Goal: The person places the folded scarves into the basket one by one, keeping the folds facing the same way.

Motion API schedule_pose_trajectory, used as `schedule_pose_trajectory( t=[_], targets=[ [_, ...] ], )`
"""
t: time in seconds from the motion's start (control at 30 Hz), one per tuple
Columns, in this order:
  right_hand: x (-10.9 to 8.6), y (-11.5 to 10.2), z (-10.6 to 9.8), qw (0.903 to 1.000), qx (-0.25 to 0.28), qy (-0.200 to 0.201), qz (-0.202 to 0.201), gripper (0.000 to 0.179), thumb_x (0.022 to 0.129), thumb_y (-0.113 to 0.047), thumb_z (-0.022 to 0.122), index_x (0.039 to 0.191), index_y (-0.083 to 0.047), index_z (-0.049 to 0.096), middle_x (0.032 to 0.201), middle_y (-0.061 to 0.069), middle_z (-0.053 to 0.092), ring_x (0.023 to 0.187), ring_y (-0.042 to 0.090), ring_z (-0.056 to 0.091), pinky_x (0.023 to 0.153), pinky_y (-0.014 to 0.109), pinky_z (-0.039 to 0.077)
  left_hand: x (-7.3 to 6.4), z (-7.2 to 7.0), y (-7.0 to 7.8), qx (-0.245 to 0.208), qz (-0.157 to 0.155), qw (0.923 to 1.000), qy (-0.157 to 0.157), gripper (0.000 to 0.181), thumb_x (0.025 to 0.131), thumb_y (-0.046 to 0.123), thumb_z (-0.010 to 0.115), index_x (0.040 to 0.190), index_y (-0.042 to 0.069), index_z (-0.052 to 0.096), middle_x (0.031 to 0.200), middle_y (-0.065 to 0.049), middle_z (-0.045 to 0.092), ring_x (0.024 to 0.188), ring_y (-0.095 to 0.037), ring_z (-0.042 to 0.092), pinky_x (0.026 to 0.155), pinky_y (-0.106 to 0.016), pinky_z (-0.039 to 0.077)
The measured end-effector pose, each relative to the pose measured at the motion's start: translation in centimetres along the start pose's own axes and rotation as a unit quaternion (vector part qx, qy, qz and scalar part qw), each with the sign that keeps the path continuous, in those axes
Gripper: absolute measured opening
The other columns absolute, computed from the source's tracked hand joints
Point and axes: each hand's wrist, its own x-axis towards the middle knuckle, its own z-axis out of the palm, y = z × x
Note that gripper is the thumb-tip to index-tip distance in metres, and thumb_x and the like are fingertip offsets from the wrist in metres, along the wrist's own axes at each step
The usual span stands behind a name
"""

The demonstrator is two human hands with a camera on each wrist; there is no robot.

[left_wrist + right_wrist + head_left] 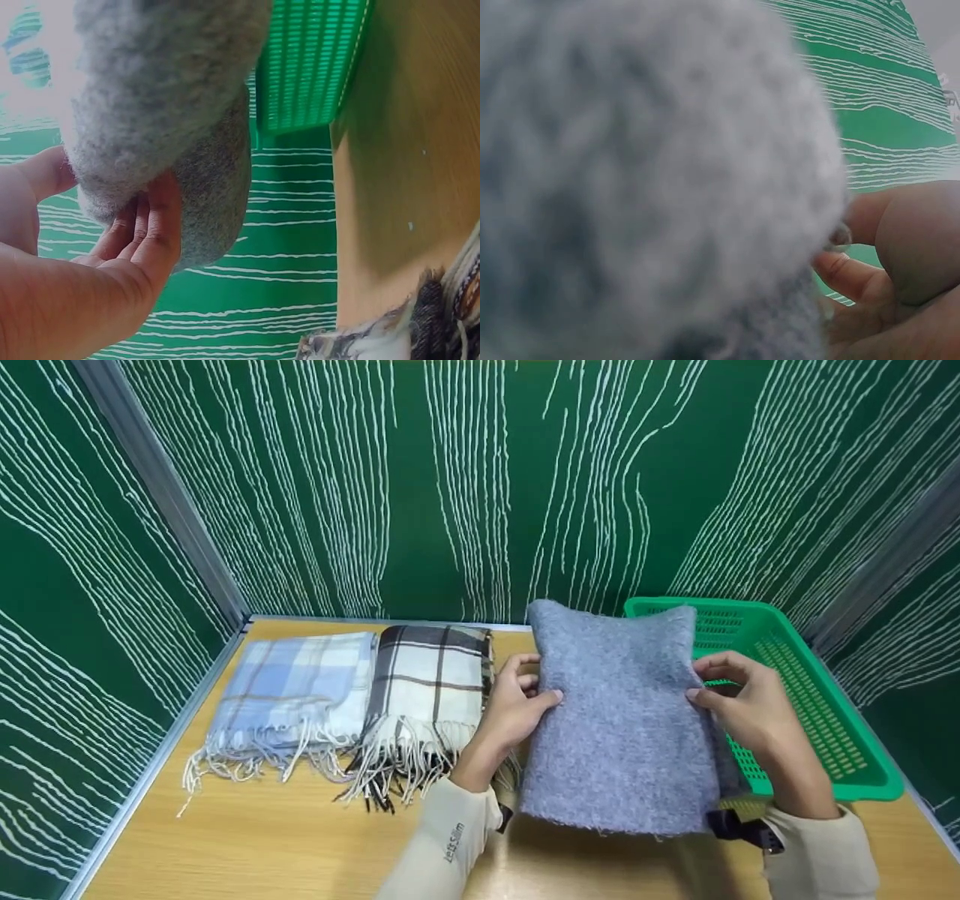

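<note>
Head view: left hand (514,709) + right hand (754,709) pinching long sides of fuzzy grey folded cloth (622,735); right's way closer to green plastic basket (874,793), back-right corner of wooden table (300,847).

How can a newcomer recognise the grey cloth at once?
On the wooden table, find the green basket at right. Partly in front of it, the left hand and right hand hold the grey cloth. Unlike the blue plaid cloth and brown plaid cloth, it is plain.

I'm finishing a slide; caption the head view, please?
Left hand and right hand hold gray cloth near blue-white plaid cloth, brown-white plaid cloth and green basket.
</note>
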Motion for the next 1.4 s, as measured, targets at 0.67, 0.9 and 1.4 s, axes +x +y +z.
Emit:
schedule_pose_trajectory(
  t=[0.67, 0.9, 1.4],
  targets=[
    [0.1, 0.4, -1.9, 0.9998, -0.010, 0.019, -0.006, 0.034, 0.099, -0.005, 0.070, 0.132, 0.002, 0.062, 0.126, 0.017, 0.062, 0.092, -0.001, 0.060, 0.073, 0.014, 0.051, 0.6, 1.3, 1.0, 0.011, 0.014, 0.9996, -0.020, 0.056, 0.091, -0.003, 0.071, 0.143, 0.003, 0.049, 0.115, -0.017, 0.075, 0.097, -0.018, 0.065, 0.087, -0.029, 0.053],
    [0.0, 0.8, -2.5, 0.9997, -0.010, 0.023, 0.001, 0.035, 0.099, -0.007, 0.072, 0.132, 0.001, 0.062, 0.126, 0.014, 0.063, 0.090, -0.006, 0.058, 0.073, 0.014, 0.051, 0.5, 1.7, 1.2, 0.017, 0.022, 0.9992, -0.029, 0.056, 0.091, -0.003, 0.071, 0.142, 0.002, 0.049, 0.114, -0.017, 0.075, 0.095, -0.016, 0.065, 0.085, -0.028, 0.054],
    [-0.2, 1.7, -3.9, 0.9996, 0.006, 0.025, 0.006, 0.028, 0.100, -0.009, 0.072, 0.127, -0.008, 0.065, 0.110, -0.014, 0.059, 0.092, -0.005, 0.059, 0.074, 0.012, 0.054, 0.7, 2.7, 1.5, 0.032, 0.026, 0.9987, -0.031, 0.057, 0.091, -0.002, 0.074, 0.142, 0.005, 0.051, 0.118, -0.017, 0.076, 0.099, -0.017, 0.067, 0.089, -0.030, 0.056]
  ],
)
